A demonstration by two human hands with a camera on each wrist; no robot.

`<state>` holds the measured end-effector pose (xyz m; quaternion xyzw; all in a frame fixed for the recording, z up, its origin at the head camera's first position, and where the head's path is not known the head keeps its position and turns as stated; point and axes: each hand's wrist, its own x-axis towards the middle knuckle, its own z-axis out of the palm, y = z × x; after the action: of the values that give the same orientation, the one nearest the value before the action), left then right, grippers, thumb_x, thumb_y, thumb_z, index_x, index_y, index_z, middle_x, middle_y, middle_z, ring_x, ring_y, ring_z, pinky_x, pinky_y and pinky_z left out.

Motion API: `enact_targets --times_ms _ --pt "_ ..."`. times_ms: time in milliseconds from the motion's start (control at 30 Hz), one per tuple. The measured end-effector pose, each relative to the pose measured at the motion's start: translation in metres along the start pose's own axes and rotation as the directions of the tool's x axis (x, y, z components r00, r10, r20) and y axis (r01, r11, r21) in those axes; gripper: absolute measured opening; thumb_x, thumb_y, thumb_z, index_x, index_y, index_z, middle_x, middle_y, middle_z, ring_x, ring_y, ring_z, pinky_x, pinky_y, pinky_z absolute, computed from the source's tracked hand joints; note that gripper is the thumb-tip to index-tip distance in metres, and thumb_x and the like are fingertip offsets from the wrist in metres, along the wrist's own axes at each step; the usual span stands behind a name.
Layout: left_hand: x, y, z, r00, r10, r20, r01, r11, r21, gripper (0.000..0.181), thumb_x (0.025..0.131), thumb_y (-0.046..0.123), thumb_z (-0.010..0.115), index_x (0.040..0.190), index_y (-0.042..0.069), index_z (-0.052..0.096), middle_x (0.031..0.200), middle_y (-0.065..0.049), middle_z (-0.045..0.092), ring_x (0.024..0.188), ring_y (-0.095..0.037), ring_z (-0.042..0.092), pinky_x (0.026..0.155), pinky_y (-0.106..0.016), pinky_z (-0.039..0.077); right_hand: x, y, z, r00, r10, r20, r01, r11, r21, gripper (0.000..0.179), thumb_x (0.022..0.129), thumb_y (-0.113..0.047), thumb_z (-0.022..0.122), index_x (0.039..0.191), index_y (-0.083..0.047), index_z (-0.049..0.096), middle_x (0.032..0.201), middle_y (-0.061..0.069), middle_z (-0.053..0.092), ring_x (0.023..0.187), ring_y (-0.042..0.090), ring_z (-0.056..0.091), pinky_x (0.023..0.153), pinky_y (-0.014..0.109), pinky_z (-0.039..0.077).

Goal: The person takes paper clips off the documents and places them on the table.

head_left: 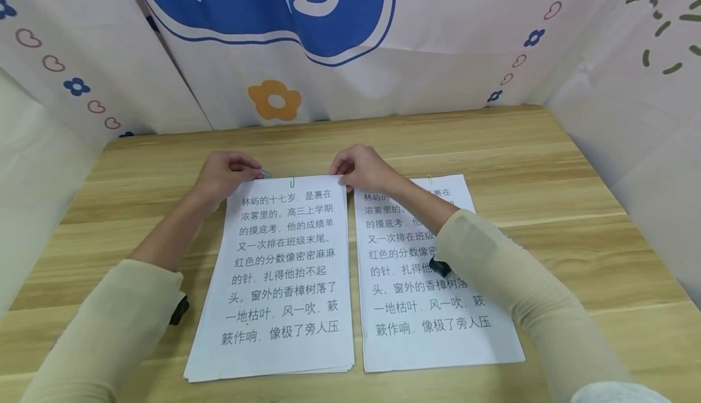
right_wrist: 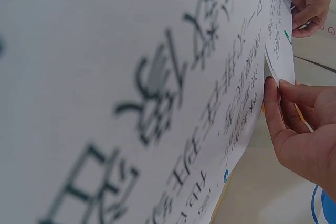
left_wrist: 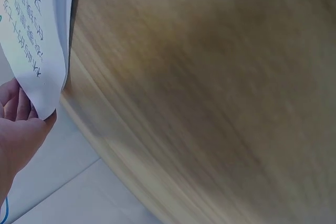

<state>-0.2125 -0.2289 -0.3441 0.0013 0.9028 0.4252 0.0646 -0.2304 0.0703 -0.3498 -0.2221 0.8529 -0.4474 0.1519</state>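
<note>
Two stacks of printed paper lie side by side. My left hand (head_left: 221, 175) is at the top left corner of the left paper stack (head_left: 290, 354), its fingertips pinching a small pale paper clip (head_left: 265, 173). In the left wrist view the thumb lies against that corner. A green paper clip (head_left: 292, 182) sits on the stack's top edge between the hands. My right hand (head_left: 364, 168) pinches the same stack's top right corner between thumb and fingers, its forearm crossing above the right paper stack (head_left: 438, 354). That stack has a yellow paper clip (head_left: 429, 179) on its top edge.
The stacks lie on a wooden table (head_left: 575, 257). Behind it hangs a white printed cloth (head_left: 438, 74) with a blue emblem and flowers. More white cloth (head_left: 630, 147) closes off the right side. Both forearms wear pale sleeves and dark wrist straps.
</note>
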Motion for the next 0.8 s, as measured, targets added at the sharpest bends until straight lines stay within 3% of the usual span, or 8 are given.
enact_targets --times_ms 800 --pt "0.015 0.0 0.004 1.0 -0.006 0.016 0.005 0.998 0.056 0.016 0.101 0.006 0.065 0.112 -0.006 0.069 0.099 -0.015 0.071 0.082 -0.018 0.062 0.068 -0.02 0.048 0.001 0.0 0.0 1.0 0.002 0.007 -0.002 1.0 0.009 0.016 0.093 0.011 0.066 0.105 0.003 0.074 0.097 0.014 0.071 0.082 0.022 0.067 0.07 0.028 0.06"
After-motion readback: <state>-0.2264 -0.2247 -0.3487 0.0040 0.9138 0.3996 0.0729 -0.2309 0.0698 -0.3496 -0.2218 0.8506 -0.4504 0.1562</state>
